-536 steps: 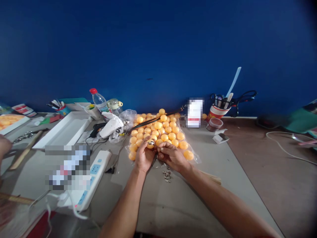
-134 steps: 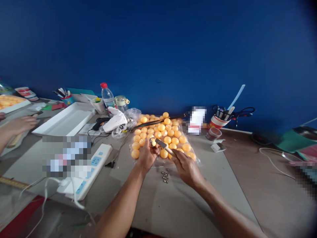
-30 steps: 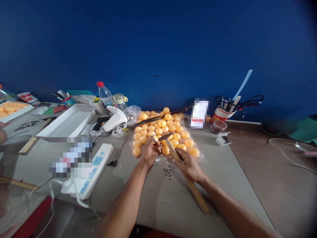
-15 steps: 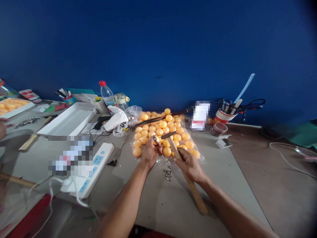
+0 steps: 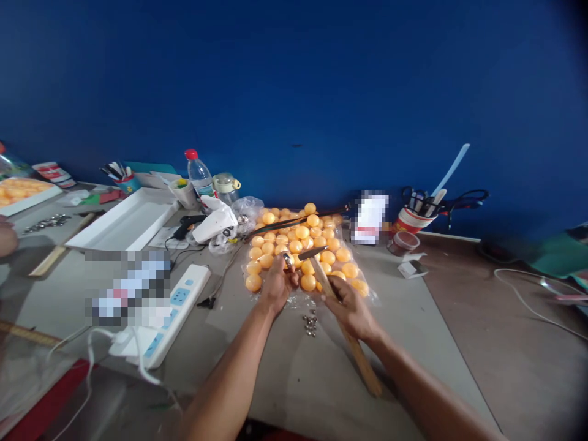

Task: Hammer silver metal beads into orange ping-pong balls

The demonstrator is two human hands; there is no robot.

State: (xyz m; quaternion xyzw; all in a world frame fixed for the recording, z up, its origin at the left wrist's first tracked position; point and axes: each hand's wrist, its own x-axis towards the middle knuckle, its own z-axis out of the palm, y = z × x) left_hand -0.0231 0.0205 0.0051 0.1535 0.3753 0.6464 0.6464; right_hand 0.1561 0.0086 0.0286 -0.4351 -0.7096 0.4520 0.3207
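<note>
My left hand [image 5: 276,286] is closed on a small shiny metal piece [image 5: 288,260] in front of the orange balls. The wooden handle of a hammer [image 5: 362,364] is gripped in my right hand [image 5: 350,306], and its dark head points left, close to the metal piece. Many orange balls [image 5: 302,232] lie in a clear plastic bag beyond both hands, with dark straps [image 5: 298,222] across them. Several small metal pieces [image 5: 310,323] rest on the grey table [image 5: 294,367] between my forearms.
A white power strip [image 5: 179,312], a white tray [image 5: 128,220] and a bottle [image 5: 199,174] stand left. On the right are a cup of tools [image 5: 413,217] and a small tub [image 5: 406,242]. Part of another person's hand [image 5: 7,239] shows at the far left edge.
The view has shifted slightly. My hands keep nearly the same pose, with the hammer head still near the metal piece.
</note>
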